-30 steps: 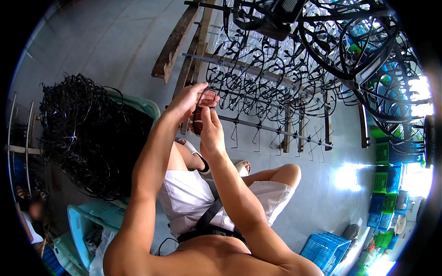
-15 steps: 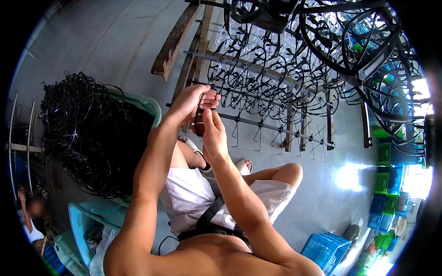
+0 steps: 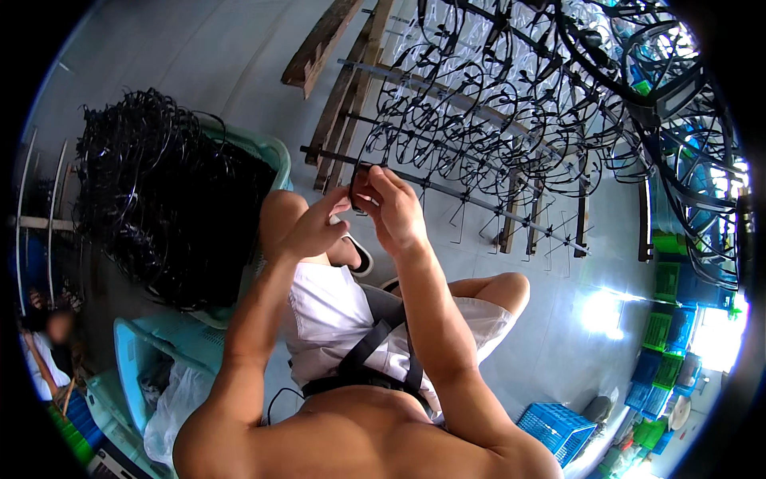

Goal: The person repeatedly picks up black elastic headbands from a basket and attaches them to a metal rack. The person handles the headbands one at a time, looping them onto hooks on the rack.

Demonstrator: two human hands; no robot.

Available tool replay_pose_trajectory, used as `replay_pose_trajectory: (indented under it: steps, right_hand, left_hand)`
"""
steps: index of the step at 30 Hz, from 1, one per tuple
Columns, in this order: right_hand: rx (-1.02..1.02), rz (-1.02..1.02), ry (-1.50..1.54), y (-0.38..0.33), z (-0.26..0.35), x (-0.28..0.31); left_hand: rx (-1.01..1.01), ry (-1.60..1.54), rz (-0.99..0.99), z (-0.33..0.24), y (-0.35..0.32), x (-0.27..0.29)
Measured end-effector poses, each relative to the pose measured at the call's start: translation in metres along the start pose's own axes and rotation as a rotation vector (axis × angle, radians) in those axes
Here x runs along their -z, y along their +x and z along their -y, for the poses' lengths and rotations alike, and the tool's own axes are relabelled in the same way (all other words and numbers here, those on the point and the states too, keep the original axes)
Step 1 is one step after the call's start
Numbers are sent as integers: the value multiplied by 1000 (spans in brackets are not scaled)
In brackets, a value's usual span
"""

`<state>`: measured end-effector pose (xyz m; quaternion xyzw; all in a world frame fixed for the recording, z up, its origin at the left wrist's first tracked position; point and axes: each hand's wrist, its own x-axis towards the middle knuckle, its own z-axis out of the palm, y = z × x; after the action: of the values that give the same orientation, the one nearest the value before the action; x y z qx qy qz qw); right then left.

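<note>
- Biggest thing on the floor: the rack [image 3: 333, 157], bars on wooden posts, its rows packed with looping black pieces [image 3: 487, 112], while bare hooks dangle from the near bar.
- Over on the left, a great glossy heap of black strips [image 3: 159, 207] spills above the rim of a pale green crate [image 3: 275, 152].
- Far right, green and blue crates [image 3: 664, 329] stack up toward the bright light.
- Centre stage, white shorts [image 3: 327, 307], knees bent and apart, right in front of that rack.
- Lower left, a light blue basket [image 3: 125, 359] with a clear plastic bag [image 3: 177, 411] bunched inside.
- Lower right, a blue crate [image 3: 554, 431] sits alone by the wall side.
- And the right hand [image 3: 391, 199]! Fingers curled, thumb pressing in, it has a pinch on the work.
- The left hand [image 3: 315, 230] comes in close beside it, thumb well away from loosely bent fingers, nothing clasped; whether a fingertip brushes the piece, you can't tell.
- Smallest of all, the dark piece [image 3: 356, 190]: between the two hands, in the right one's fingertips, just before the near bar, its exact shape half hidden.
</note>
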<state>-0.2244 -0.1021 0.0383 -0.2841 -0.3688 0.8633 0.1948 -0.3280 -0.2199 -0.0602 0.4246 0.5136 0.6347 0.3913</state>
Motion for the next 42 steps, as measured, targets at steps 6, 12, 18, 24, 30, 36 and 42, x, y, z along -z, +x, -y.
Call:
replay_pose_trajectory:
  steps: [6,12,18,24,30,36,42]
  right_hand:
    - [20,25,-114,0,4,13]
    - [116,-201,-533,-14,-23,23]
    - [163,-301,-204,-10,-52,27]
    - [220,-228,-227,-2,-49,31]
    - [281,-130,-327,-16,-47,34]
    - [506,-99,-817,-61,-76,15]
    - [918,-70,-906,-56,-85,-27]
  left_hand:
    - [-2,295,-211,-28,0,-37]
    - [-7,444,-269,-29,2,-33]
    - [-62,418,-256,-35,6,-35]
    - [12,218,-331,-26,2,-46]
    - [-165,296,-453,-42,-6,-49]
    - [273,994,-989,-32,-69,83]
    - [911,843,-716,34,-67,132]
